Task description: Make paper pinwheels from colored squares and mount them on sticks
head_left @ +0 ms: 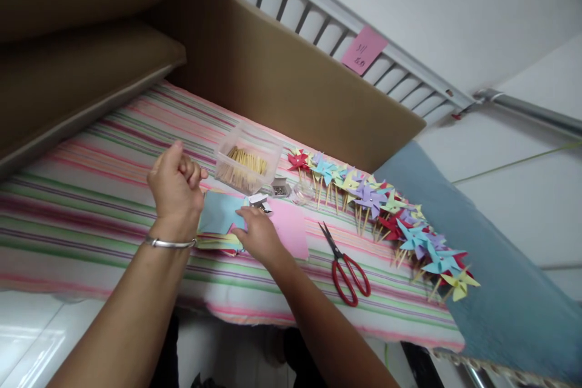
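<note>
My left hand [177, 182] is raised just left of a stack of coloured paper squares [220, 213], light blue on top. Its fingers are curled into a loose fist and nothing shows in them. Over the right edge of that stack lies my right hand [259, 233], thumb and forefinger apart; its other fingers are partly hidden. A small open box of metal fasteners [260, 206] touches the area by its fingertips. Pink paper [288, 227] lies beneath and to the right of this hand. Red-handled scissors [343, 270] rest farther right, blades slightly apart.
A clear plastic tub [273, 154] holds wooden sticks [248, 162]. Beside it are another small fastener box [280, 187] and a clear round container [302, 193]. Finished paper pinwheels [370, 197] line the right side of the striped cloth [91, 194]. A cardboard panel [291, 82] stands behind.
</note>
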Available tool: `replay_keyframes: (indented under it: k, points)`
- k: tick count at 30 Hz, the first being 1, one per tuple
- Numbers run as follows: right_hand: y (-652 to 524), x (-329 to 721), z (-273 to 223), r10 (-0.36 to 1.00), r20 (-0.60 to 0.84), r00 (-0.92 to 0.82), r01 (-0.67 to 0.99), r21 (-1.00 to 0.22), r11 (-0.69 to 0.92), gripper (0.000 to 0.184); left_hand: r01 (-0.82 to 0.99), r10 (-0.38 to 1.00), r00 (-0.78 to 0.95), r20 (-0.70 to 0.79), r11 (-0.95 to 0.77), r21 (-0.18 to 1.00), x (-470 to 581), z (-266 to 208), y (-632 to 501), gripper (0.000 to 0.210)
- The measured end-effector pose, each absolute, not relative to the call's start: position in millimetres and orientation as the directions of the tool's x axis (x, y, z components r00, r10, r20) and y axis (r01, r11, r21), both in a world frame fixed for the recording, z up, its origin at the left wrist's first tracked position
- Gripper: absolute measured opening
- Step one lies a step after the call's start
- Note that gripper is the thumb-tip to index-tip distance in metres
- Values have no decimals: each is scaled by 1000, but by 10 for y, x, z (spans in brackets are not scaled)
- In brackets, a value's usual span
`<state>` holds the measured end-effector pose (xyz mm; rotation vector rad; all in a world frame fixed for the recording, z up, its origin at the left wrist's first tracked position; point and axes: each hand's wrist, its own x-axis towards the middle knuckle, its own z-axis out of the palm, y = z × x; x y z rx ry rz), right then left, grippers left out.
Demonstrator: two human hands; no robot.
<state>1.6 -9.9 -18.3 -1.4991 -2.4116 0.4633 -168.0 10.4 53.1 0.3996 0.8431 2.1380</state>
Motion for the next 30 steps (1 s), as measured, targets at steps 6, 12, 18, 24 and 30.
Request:
replay_keyframes:
  k: [6, 12, 18, 24, 30]
  points:
    - [-106, -50, -174, 914, 52, -403, 865, -303, 399, 37, -625, 782, -620, -60, -446, 641, -1716, 509, 117, 39]
    - [-132, -130, -123, 905, 16, -425, 887, -195, 419, 41, -649, 789, -610, -72, -446, 616, -1689, 523, 119, 38]
    - [-131, -176, -108, 881, -20, -472, 873, -152, 464, 49, -670, 794, -604, -72, -456, 586, -1667, 522, 122, 37]
    - [-117, -145, -88, 867, -25, -498, 858, -161, 488, 49, -676, 799, -597, -71, -454, 581, -1696, 493, 133, 38]
    - [-123, -186, -134, 888, 0, -461, 883, -106, 458, 50, -683, 809, -584, -67, -446, 578, -1719, 498, 124, 39]
